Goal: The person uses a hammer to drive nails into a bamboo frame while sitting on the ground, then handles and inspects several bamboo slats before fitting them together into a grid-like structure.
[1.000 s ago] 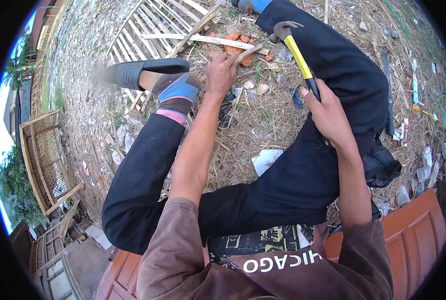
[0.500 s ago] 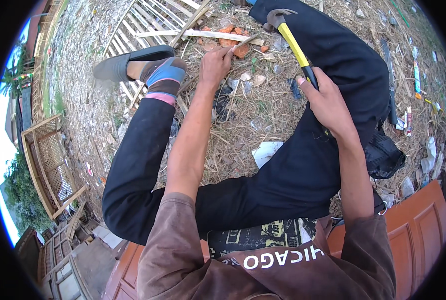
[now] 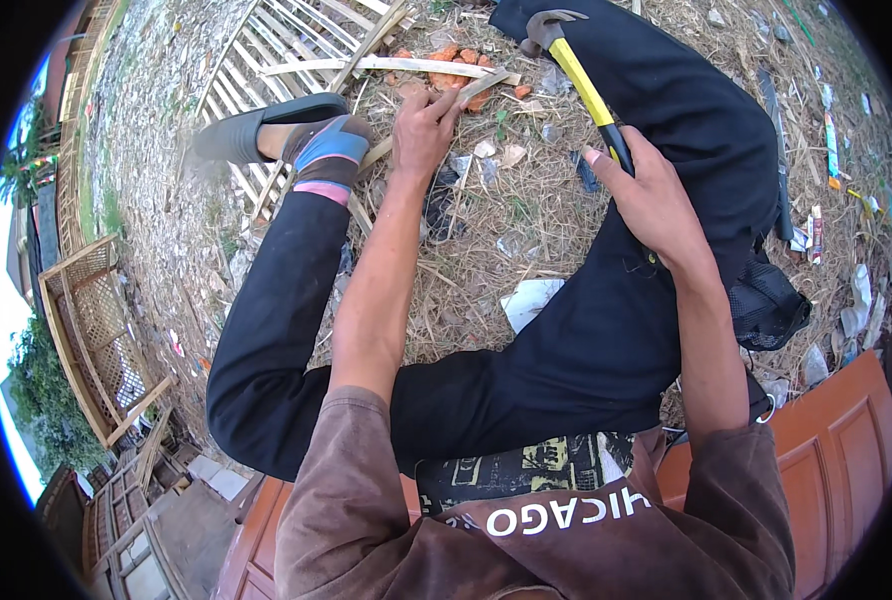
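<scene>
My left hand [image 3: 424, 132] is closed around a thin wooden slat [image 3: 484, 86], whose far end sticks out past my fingers to the right. In my right hand [image 3: 658, 200] is a claw hammer [image 3: 588, 88] with a yellow and black handle, gripped low. Its metal head points away from me, over my black trouser leg, and is apart from the slat. Just beyond the slat lie orange broken brick pieces [image 3: 450, 78], partly hidden by a longer pale wooden strip [image 3: 391, 64].
A slatted wooden frame [image 3: 291, 50] lies at the far left, beside my sandalled foot [image 3: 266, 130]. Dry grass, stones and litter cover the ground. A lattice panel [image 3: 101, 340] stands farther left. Reddish-brown panelled boards [image 3: 816, 480] are close behind me. A black mesh bag [image 3: 766, 305] sits at right.
The slat in my left hand has turned, so more of its flat face shows. The hammer has shifted slightly to the left and stays in my right hand.
</scene>
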Demonstrator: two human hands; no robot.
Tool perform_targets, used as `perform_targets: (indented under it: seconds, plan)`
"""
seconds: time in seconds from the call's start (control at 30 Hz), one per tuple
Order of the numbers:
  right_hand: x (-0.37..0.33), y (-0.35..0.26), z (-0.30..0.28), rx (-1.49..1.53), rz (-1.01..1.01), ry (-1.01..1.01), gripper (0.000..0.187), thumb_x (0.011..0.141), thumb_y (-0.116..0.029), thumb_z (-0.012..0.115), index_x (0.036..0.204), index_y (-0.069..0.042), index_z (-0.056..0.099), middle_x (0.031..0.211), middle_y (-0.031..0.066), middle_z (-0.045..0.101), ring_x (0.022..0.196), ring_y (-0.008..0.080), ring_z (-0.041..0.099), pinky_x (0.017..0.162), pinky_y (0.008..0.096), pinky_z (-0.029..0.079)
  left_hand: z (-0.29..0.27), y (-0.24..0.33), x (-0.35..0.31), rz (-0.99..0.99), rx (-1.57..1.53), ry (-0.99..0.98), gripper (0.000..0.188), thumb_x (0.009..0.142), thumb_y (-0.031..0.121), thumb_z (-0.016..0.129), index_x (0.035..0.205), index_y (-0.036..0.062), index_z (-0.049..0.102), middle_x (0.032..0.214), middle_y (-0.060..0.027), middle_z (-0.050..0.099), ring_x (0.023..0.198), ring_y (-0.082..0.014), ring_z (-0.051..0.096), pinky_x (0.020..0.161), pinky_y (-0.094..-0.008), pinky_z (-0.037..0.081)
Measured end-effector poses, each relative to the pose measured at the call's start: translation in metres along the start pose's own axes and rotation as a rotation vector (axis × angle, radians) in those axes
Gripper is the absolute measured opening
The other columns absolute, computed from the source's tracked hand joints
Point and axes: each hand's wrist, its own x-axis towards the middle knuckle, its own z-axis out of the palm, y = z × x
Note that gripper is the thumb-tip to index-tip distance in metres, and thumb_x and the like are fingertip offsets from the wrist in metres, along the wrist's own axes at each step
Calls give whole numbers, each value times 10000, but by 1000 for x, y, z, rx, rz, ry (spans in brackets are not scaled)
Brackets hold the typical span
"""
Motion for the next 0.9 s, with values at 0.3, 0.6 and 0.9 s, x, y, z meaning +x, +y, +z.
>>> perform_targets:
  seconds: [0.3,0.6,0.9]
  plan:
    - [0,0,2,-10,6,0,341,967,-312,602,996,22,542,774,196,616,705,312,595,689,439,456,8,-1,-3,1,3,52,245,826,216,785,1063,155,780,797,-55,645,766,-259,627,687,-414,502]
    - [2,13,63,-162,-140,161,195,985,-136,540,1085,21,483,727,310,623,746,526,622,661,604,441,20,-2,-4,24,26,108,222,811,240,797,1026,185,785,802,0,638,795,-207,620,657,-378,459]
    - [22,22,79,-64,95,93,294,1030,-260,476,1049,26,540,814,197,594,740,332,596,723,463,446,8,-11,0,103,20,76,225,821,255,770,1033,178,773,838,-10,639,820,-221,634,715,-380,497]
